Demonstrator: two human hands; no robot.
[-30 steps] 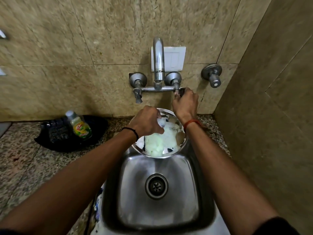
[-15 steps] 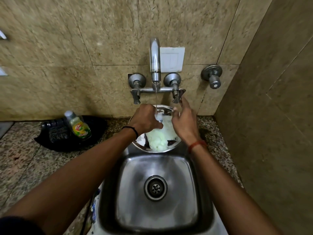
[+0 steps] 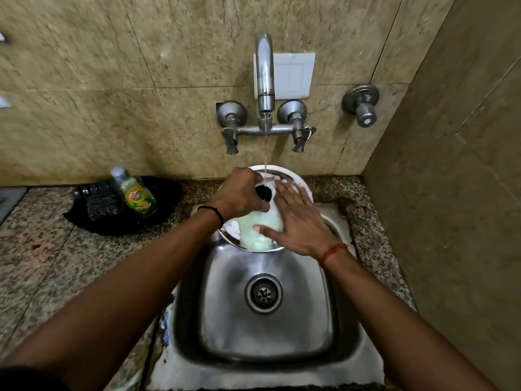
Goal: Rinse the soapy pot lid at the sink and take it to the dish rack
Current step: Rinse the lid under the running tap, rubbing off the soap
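A dish-soap bottle (image 3: 136,194) stands in a black tray (image 3: 93,210).

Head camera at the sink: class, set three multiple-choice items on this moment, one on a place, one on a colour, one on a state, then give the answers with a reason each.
1. Where does the dish soap bottle stand?
A. on the counter left of the sink
B. in the basin
C. on the wall ledge

2. What colour is the band on the right wrist?
A. blue
B. red-orange
C. white

3. What is the state of the tap?
A. off and dry
B. running
C. covered by a cloth

Answers:
1 A, since the bottle leans on a black holder left of the sink.
2 B, unlike the black band on the left wrist.
3 B, since a thin stream falls onto the soapy pot lid, which the left hand grips by its knob while the right hand lies flat on it.
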